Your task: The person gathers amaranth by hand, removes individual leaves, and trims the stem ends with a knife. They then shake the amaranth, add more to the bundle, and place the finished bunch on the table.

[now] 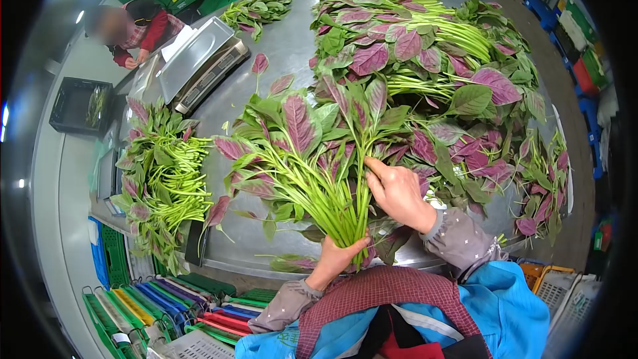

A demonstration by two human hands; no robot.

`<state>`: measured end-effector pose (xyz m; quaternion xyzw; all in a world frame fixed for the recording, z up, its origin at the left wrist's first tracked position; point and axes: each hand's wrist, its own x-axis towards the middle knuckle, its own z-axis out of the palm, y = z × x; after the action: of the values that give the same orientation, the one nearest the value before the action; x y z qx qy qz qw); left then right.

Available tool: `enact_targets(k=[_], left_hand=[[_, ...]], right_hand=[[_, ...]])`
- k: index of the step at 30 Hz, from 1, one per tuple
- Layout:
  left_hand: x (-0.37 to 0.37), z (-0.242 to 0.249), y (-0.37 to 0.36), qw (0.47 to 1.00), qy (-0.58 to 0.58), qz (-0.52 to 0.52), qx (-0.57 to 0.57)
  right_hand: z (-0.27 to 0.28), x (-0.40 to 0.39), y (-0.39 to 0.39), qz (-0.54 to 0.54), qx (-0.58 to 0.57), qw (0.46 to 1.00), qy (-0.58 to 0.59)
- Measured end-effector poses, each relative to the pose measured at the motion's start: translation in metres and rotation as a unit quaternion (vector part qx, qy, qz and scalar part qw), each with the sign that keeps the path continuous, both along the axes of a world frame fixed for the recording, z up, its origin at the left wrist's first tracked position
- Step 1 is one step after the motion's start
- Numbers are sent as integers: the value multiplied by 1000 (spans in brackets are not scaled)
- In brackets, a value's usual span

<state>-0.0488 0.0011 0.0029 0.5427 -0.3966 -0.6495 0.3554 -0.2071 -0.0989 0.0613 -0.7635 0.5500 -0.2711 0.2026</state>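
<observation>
My left hand is wrapped round the lower stems of a fanned bunch of red-and-green amaranth, whose leaves spread away from me over the metal table. At the bunch's right side, my right hand has its thumb and forefinger closed on some upright amaranth stems; their exact grip is partly hidden. Just beyond and to the right lies a large heap of amaranth with purple-centred leaves and pale green stems. A stacked row of amaranth lies on the left side, stems facing the middle.
A weighing scale with a metal pan stands at the table's far left. Beyond it a co-worker in red sleeves leans in. A black crate is at left. Several coloured crates stand below the near edge.
</observation>
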Motion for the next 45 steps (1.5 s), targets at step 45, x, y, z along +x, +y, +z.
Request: enact_targets(k=[45], left_hand=[[203, -24, -50, 725, -544, 279, -317]], right_hand=[[-24, -40, 28, 143, 220, 962, -77]])
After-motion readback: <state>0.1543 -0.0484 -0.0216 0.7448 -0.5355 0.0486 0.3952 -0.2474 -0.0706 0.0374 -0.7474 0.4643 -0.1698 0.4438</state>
